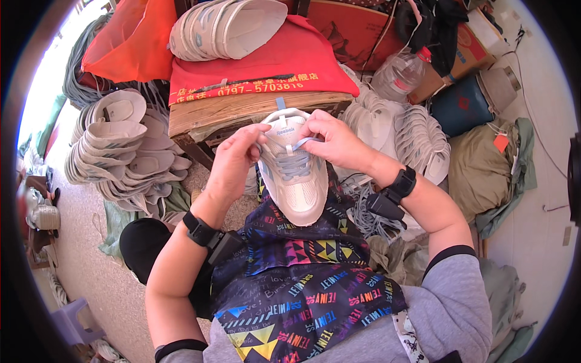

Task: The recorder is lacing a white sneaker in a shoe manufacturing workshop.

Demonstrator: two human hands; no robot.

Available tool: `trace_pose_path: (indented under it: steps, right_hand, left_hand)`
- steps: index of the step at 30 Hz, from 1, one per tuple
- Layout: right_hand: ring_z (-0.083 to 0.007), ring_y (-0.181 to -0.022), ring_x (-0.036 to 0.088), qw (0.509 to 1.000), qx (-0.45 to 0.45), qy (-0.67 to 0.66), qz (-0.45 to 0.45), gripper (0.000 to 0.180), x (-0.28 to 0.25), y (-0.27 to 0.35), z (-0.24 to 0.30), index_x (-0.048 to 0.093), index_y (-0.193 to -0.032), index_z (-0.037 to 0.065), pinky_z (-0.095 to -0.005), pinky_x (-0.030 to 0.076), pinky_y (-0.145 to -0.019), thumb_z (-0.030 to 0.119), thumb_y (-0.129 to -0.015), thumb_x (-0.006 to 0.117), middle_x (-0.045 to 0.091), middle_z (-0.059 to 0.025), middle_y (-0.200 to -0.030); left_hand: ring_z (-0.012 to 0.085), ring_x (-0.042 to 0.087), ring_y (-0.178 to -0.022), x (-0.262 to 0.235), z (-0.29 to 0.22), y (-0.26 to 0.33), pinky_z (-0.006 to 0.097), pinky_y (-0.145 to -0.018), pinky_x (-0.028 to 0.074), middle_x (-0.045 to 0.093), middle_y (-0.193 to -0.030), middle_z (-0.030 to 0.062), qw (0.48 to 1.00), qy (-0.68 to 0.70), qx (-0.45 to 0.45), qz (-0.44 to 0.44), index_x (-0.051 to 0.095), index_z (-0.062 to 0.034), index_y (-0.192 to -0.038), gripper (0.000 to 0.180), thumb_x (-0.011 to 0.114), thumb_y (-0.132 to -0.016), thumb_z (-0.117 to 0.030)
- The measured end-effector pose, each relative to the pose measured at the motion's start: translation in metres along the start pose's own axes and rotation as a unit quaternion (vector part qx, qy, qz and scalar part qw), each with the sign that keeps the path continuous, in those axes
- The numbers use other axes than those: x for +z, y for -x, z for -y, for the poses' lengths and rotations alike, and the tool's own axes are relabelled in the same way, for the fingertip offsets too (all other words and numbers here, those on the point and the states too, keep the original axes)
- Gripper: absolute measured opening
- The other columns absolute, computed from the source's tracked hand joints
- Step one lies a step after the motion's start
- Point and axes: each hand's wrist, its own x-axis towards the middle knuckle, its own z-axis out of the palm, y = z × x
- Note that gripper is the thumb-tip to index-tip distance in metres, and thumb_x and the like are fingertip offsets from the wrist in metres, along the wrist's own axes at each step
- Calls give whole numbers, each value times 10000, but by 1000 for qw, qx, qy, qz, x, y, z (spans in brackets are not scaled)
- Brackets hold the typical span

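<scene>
A white shoe upper [302, 202] rests on my lap against the stool edge, toe toward me. Blue-grey shoelace [293, 167] crosses its front in several rows, and a blue tab stands at its heel. My right hand [334, 142] is closed in a pinch on one lace end, just right of the tongue [284, 131]. On the other side, my left hand [237, 150] pinches the other lace end near the collar. Its fingertips partly hide that lace.
A wooden stool [203, 118] with red cloth [254, 75] bears nested shoe uppers [209, 30]. More uppers [115, 148] are piled at left, others [420, 142] at right. Loose laces [372, 212] hang right of my lap. A plastic bottle [399, 75] and blue container [460, 103] stand behind.
</scene>
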Motion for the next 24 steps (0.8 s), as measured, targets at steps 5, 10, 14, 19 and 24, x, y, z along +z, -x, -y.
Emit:
trace_pose_path:
  steps: [5,10,14,19,24]
  right_hand:
    - [-125,-875,548,999,-37,19,33,121,-16,5,25,674,-935,41,-279,458,-773,136,-858,674,537,-29,-925]
    - [-234,-826,609,992,72,53,85,179,-16,12,29,638,-888,50,-346,482,-776,212,-827,684,561,-68,-768]
    - [-237,-796,590,954,-152,258,-22,129,-18,13,24,607,-842,63,-356,457,-712,175,-806,660,549,-56,-784]
    - [-184,-762,514,751,-367,534,-130,122,-32,26,11,584,-843,104,-320,388,-672,144,-728,601,488,-23,-795]
    - [-198,-786,523,774,-328,523,-137,165,-31,35,-23,604,-897,93,-329,413,-697,129,-737,612,496,-28,-816]
  left_hand:
    - [38,433,-679,0,-13,10,206,-654,389,627,-957,-10,987,160,0,4,665,-34,-1002,225,565,-988,-236]
    - [37,446,-636,5,-16,14,205,-631,404,637,-922,-8,1000,17,11,11,673,-17,-1054,219,555,-991,-191]
    - [197,658,-787,4,-18,11,298,-679,510,671,-878,93,851,-409,313,-101,681,-24,-1024,152,633,-897,-91]
    - [309,642,-773,-30,-33,12,364,-681,505,655,-841,122,763,-557,284,-161,654,-17,-891,111,602,-895,-114]
    - [175,616,-652,-60,-14,22,307,-632,491,652,-760,68,899,-400,119,-133,658,8,-902,147,612,-903,-132]
